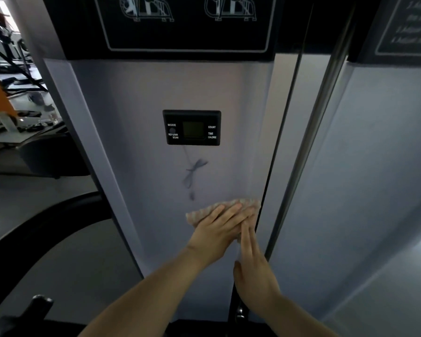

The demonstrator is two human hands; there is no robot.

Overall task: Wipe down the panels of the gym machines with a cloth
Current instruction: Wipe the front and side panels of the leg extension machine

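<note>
Hidden: we see only the top and left edges of the cloth point(225, 207); the rest lies under the two hands.
Cut off: the black placard point(187, 23) with two machine outlines runs off the top edge; a second placard point(408, 25) at upper right is cropped and its text is too blurred for us to read.
Hard to make out: a faint grey tangle point(192, 176) below the display, whether cord, shadow or mark we cannot tell; small items on the tabletop point(22, 139) at far left are blurred.
Left hand point(219, 232): fingers straight and together, pressed flat on the cloth, reaching in from lower left.
Right hand point(253, 263): fingers straight, spread slightly, tips on the lower right part of the cloth, holding nothing.
Cloth position: flat against the grey panel point(131, 105), well below the display, at the panel's right edge beside the black cable point(284, 117).
Display point(192, 127): black, set in the panel, small dark screen, labels MODE, COUNT, TIME, CALORIE.
In the way: the cable and a metal rod point(319, 117) run down just right of the hands, between this panel and the next panel point(387, 166).
Around: a curved black frame point(46, 222) at lower left.
Counts: we count two hands, one cloth, two panels, one display, two placards.
</note>
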